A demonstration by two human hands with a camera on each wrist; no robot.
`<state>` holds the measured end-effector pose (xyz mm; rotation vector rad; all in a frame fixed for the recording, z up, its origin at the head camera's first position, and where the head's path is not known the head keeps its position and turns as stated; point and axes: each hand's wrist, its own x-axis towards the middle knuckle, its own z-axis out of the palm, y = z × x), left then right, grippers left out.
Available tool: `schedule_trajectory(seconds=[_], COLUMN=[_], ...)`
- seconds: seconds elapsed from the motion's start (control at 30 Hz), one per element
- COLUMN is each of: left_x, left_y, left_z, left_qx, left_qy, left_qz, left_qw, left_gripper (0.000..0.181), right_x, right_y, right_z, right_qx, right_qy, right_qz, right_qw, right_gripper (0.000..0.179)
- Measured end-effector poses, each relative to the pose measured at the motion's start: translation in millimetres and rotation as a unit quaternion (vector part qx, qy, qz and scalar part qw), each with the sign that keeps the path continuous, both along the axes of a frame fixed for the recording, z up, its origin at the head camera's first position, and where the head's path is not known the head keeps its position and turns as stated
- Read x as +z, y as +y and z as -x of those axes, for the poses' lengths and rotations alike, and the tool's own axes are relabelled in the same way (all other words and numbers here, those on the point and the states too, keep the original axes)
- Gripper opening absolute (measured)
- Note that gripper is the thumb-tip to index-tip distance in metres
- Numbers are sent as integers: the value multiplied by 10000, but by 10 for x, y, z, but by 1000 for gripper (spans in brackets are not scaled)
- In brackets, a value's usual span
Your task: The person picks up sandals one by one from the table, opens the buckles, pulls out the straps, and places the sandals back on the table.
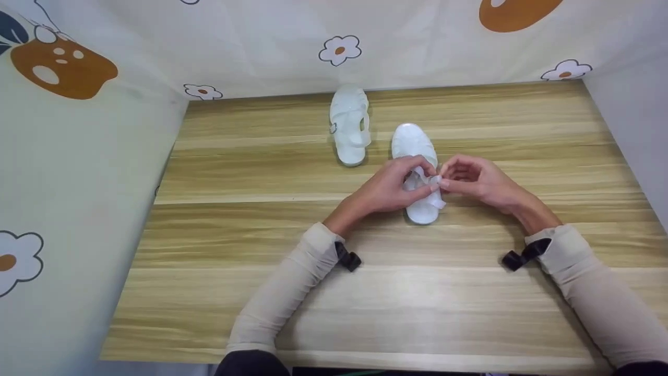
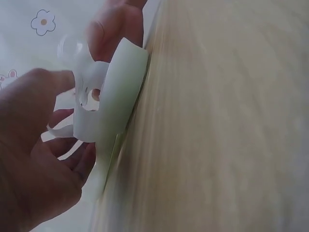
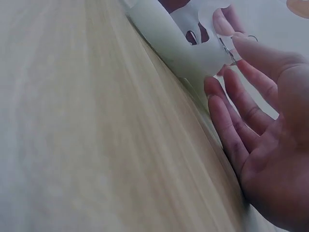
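Note:
A white sandal lies sole down on the wooden table, its toe pointing away from me. My left hand reaches over it from the left, with thumb and fingertips pinching its ankle strap. From the right, my right hand pinches the same strap between thumb and index finger, its fingertips meeting the left ones. A thin metal buckle shows by the right thumb in the right wrist view. The sandal's heel stands close to the camera in the left wrist view.
A second white sandal lies farther back and to the left, near the back wall, with a small ornament on its side. Wood-grain tabletop spreads around both sandals. Pale walls with flower prints border it at the back and left.

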<state>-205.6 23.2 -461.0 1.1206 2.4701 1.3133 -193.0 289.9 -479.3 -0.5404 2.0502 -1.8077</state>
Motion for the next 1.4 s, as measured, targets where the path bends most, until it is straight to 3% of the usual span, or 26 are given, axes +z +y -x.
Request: schedule_trajectory(seconds=[0.2, 0.4, 0.57, 0.8, 1.03, 1.4], left_x=[3, -2, 9, -15, -38, -76], left_y=[38, 115, 161, 137, -8, -21], left_z=[-24, -84, -107, -72, 3, 35], left_qx=[141, 551, 629, 373, 0, -298], left_qy=[-344, -316, -221, -170, -693, -735], left_qz=[-148, -332, -400, -422, -610, -846], left_qw=[9992, 9974, 9970, 9983, 9957, 9933], left_gripper=[24, 19, 17, 19, 22, 21], right_x=[-10, -11, -11, -13, 4, 7], right_y=[1, -14, -11, 4, 8, -8], right_z=[-1, -14, -30, -23, -1, -28], right_qx=[-89, -329, -420, -211, 18, -137], right_qy=[138, 229, 244, 168, 88, 23], right_qz=[-124, -243, -139, 100, 14, -76], right_qw=[9998, 9989, 9987, 9996, 10000, 9999], right_gripper=[22, 21, 18, 13, 17, 17])
